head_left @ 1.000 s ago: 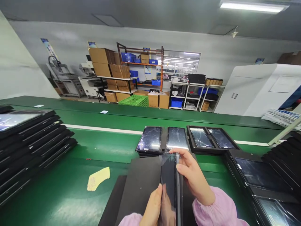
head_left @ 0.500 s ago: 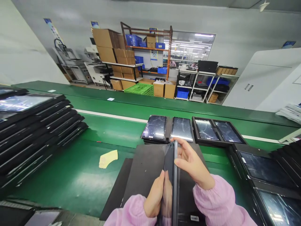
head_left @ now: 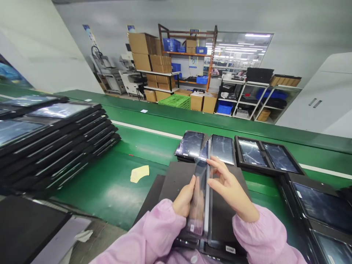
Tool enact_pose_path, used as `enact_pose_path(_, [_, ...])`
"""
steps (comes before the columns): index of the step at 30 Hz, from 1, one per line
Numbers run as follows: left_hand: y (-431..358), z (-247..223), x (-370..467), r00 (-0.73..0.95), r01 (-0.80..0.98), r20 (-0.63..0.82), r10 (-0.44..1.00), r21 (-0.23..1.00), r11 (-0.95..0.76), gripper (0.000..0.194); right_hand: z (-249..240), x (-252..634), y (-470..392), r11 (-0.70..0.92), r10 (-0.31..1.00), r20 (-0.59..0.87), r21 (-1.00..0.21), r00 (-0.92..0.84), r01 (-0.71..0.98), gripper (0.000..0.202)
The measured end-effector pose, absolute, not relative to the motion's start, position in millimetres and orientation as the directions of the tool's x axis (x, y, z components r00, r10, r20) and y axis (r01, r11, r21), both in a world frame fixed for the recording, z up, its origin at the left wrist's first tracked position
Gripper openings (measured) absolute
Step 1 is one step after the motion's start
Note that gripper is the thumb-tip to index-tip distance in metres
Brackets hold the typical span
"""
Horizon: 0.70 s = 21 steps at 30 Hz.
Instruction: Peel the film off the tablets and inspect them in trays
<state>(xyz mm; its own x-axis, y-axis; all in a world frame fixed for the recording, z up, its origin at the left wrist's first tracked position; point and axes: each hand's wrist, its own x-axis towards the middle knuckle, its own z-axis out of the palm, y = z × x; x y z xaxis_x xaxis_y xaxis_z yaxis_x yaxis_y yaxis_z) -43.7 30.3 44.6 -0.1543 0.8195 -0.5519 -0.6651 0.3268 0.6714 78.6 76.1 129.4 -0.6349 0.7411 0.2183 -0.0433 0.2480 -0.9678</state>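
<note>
Holding a dark tablet [head_left: 208, 198] tipped up almost on its edge, the person works with both hands just below the center of the frame. The glossy screen side is turned toward the left, with clear film [head_left: 198, 205] over it and a small white label near its lower end. The left hand [head_left: 184, 200] lies along that side, its thumb against the film; its other fingers are mostly hidden, so their grip cannot be told. The right hand [head_left: 232, 189] is on the other side, its fingers spread, the tips at the tablet's upper edge and the thumb set apart below them.

Beneath the tablet are dark flat boards [head_left: 176, 179] on the green surface [head_left: 115, 194]. Just beyond, right of center, lie two more tablets [head_left: 190, 143] side by side, and next to them a black tray [head_left: 262, 169] holding two others. A torn piece of yellow paper [head_left: 139, 173] rests left of the boards. A tall stack of black trays [head_left: 82, 141] fills the left of the frame, with screens showing on top. Further screens [head_left: 320, 201] sit in dark trays at the lower right.
</note>
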Motion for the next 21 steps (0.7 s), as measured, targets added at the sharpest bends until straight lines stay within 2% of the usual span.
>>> enact_pose_path(4, [32.5, 49.3, -46.4, -0.142, -0.73, -0.522, 0.841, 0.629, 0.267, 0.042, 135.0, 89.8, 72.9, 0.231, 0.745, 0.2, -0.972, -0.636, -0.035, 0.041])
enact_pose_path(7, [28.6, 53.5, -53.9, -0.082, -0.804, -0.499, 0.863, 0.545, 0.239, 0.029, 136.9, 100.3, 75.4, 0.032, 0.762, 0.082, -0.996, -0.642, -0.088, 0.039])
enact_pose_path(10, [18.7, 65.4, -67.0, -0.074, -0.829, -0.477, 0.876, 0.517, 0.212, 0.013, 132.5, 108.6, 78.9, -0.174, 0.804, 0.017, -0.949, -0.594, -0.264, 0.033])
enact_pose_path(15, [3.2, 97.1, -79.3, -0.164, -0.835, -0.433, 0.886, 0.54, 0.109, 0.018, 116.7, 115.5, 76.7, -0.27, 0.837, 0.019, -0.854, -0.547, -0.444, 0.034])
enact_pose_path(19, [1.2, 112.7, -75.0, -0.139, -0.821, -0.5, 0.854, 0.541, 0.183, 0.018, 106.9, 121.8, 69.6, -0.323, 0.846, -0.015, -0.809, -0.532, -0.491, 0.034])
enact_pose_path(21, [0.8, 115.6, -72.4, -0.181, -0.791, -0.504, 0.844, 0.585, 0.18, 0.015, 104.4, 126.1, 66.9, -0.334, 0.843, -0.029, -0.811, -0.536, -0.481, 0.033])
